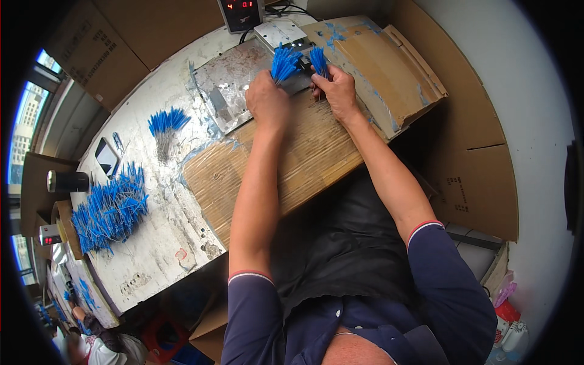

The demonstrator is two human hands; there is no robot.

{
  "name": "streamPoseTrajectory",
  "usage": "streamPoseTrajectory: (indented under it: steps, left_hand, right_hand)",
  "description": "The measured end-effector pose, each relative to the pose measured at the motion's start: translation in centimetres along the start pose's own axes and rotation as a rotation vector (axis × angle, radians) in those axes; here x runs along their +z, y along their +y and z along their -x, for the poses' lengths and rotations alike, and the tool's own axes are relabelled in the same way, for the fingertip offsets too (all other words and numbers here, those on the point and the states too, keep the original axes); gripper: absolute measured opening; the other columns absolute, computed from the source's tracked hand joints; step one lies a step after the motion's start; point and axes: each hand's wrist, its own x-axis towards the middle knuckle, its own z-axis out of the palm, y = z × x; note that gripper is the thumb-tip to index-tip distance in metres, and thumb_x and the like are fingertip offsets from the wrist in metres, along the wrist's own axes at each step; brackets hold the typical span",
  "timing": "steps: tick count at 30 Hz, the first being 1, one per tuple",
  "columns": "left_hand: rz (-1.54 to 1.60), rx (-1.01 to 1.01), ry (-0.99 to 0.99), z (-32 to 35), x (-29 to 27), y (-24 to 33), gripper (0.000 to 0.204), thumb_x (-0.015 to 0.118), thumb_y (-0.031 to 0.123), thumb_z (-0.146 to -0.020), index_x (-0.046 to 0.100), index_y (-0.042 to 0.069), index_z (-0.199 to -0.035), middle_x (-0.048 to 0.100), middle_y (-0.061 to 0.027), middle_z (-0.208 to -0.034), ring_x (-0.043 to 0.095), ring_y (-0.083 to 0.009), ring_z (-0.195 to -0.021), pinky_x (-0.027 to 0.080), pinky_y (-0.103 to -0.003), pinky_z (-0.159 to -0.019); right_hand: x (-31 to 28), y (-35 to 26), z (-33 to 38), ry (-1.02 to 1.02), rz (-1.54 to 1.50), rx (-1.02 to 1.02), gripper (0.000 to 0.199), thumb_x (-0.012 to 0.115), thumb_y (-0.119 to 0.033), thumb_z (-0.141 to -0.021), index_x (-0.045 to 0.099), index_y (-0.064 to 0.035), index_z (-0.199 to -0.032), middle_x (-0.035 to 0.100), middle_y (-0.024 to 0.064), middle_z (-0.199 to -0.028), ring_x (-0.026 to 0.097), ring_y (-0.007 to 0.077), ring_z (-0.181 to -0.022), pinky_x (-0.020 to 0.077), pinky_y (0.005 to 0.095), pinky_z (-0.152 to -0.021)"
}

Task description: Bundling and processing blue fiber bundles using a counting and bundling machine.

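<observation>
My left hand [267, 104] is closed around the thin stems of a thick bundle of blue-tipped wires [285, 64], tips pointing up and away. Just right of it, my right hand [339, 92] pinches a smaller bundle of blue-tipped wires [318, 59], a few thin stems showing below the fingers. Both hands are over the far part of the bench, in front of a small metal device [280, 31] that the bundles partly hide. A metal plate [222, 76] lies left of my left hand. Tape-covered cardboard [292, 152] stretches beneath my forearms.
A loose bundle of blue-tipped wires [167, 129] and a large heap of them [112, 210] lie on the white bench [176, 213]. Nearby are a phone [106, 158] and a black cup [67, 181]. A display box [241, 13] stands behind; another person [106, 350] sits lower left.
</observation>
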Motion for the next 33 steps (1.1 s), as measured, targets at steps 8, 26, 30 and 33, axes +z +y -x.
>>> streamPoseTrajectory:
  steps: [8, 26, 30, 33]
  left_hand:
    - [-0.004, -0.055, -0.037, 0.0, -0.5, 0.4, 0.014, 0.061, 0.003, -0.081, 0.063, 0.004, -0.095, 0.068, -0.0187, -0.088, 0.065, -0.0408, -0.087, 0.048, -0.05, -0.079]
    - [0.153, -0.214, 0.045, -0.3, -0.5, -0.4, 0.016, 0.065, 0.007, -0.085, 0.061, 0.006, -0.101, 0.069, -0.0202, -0.082, 0.068, -0.0429, -0.079, 0.05, -0.051, -0.073]
    - [0.232, -0.197, 0.086, -0.3, -0.4, -0.5, 0.016, 0.064, 0.006, -0.085, 0.062, 0.008, -0.101, 0.07, -0.0182, -0.081, 0.068, -0.0416, -0.078, 0.05, -0.051, -0.072]
    - [0.203, -0.21, 0.063, -0.3, -0.5, -0.3, 0.016, 0.063, 0.005, -0.085, 0.062, 0.008, -0.101, 0.071, -0.0172, -0.081, 0.069, -0.0405, -0.078, 0.051, -0.051, -0.073]
  right_hand:
    - [-0.4, -1.7, 0.6, -0.049, -0.029, 0.153, 0.015, 0.074, -0.003, -0.085, 0.063, 0.0003, -0.095, 0.064, 0.0066, -0.072, 0.048, 0.0055, -0.047, 0.033, 0.0189, -0.041]
    - [0.1, -2.0, 0.5, -0.057, -0.045, 0.263, 0.015, 0.076, -0.011, -0.085, 0.066, -0.0003, -0.088, 0.062, 0.0055, -0.071, 0.054, 0.0094, -0.052, 0.0398, 0.0213, -0.046]
    - [0.5, -1.7, 0.6, -0.06, -0.07, 0.185, 0.013, 0.075, -0.009, -0.087, 0.065, -0.0011, -0.093, 0.063, 0.0049, -0.075, 0.056, 0.0103, -0.056, 0.0428, 0.0216, -0.048]
    - [0.3, -1.5, 0.4, -0.03, -0.091, 0.184, 0.013, 0.074, -0.008, -0.088, 0.065, -0.0011, -0.094, 0.064, 0.0054, -0.077, 0.058, 0.0111, -0.059, 0.0438, 0.0221, -0.048]
